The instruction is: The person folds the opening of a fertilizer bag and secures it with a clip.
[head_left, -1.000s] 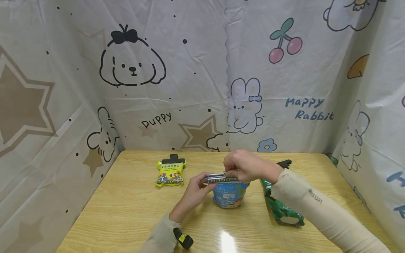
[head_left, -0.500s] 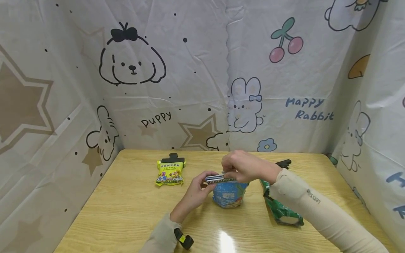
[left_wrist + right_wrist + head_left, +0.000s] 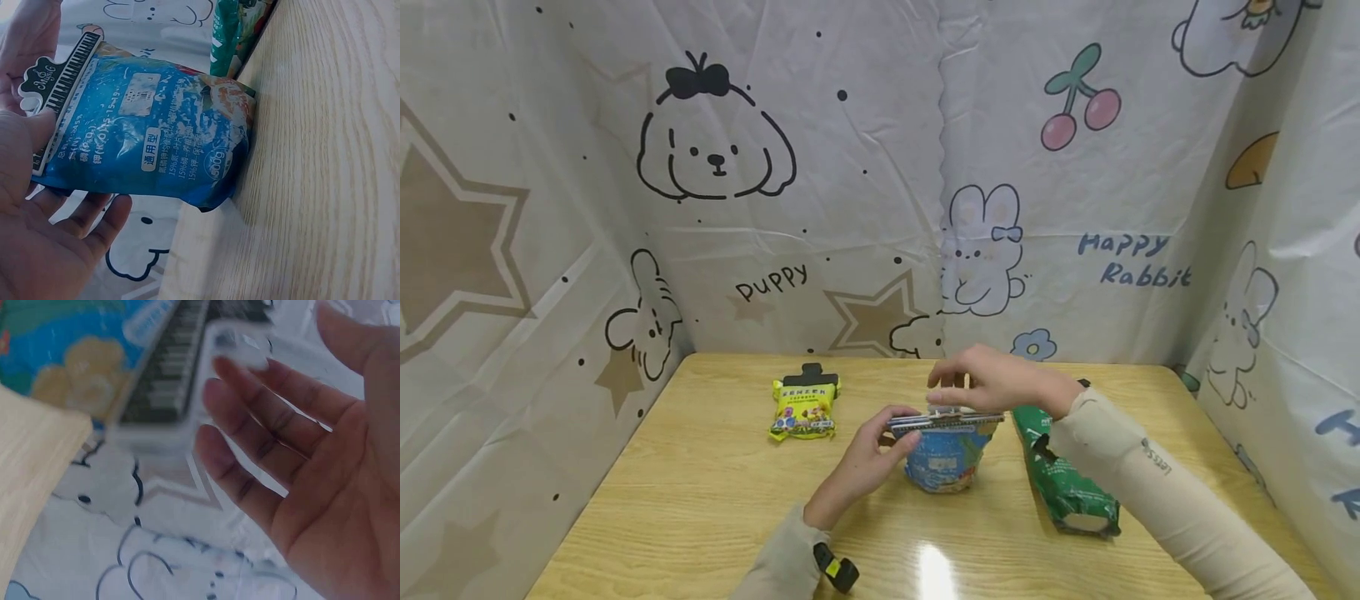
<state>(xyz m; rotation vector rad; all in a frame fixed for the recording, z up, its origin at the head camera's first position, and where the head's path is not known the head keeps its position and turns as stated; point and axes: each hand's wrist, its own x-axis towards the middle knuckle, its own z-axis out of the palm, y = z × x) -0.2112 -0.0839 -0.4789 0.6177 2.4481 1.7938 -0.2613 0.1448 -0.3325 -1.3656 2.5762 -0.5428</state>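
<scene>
A blue plastic bag (image 3: 942, 460) with printed labels stands upright on the table. Across its folded top runs a bag clip (image 3: 75, 78) with a piano-keyboard pattern and the word "Music". My left hand (image 3: 863, 460) pinches the clip and bag top at the left end; in the left wrist view the thumb lies over the clip, with fingers behind the bag. Just above the clip, my right hand (image 3: 996, 379) has its fingers loosely bent and thumb apart. The right wrist view shows its fingertips (image 3: 215, 450) close beside the clip, pinching nothing.
To the right lies a green bag (image 3: 1067, 483) with a black clip (image 3: 1043, 448) on it. A small yellow bag (image 3: 803, 412) under a black clip (image 3: 810, 377) lies at the back left. Patterned cloth (image 3: 865, 208) walls the wooden table (image 3: 700, 500) at the back and sides.
My right hand has loosened its fingers from the clip and lifted slightly. The clip now shows across the full width of the blue bag's top. My left hand keeps its place.
</scene>
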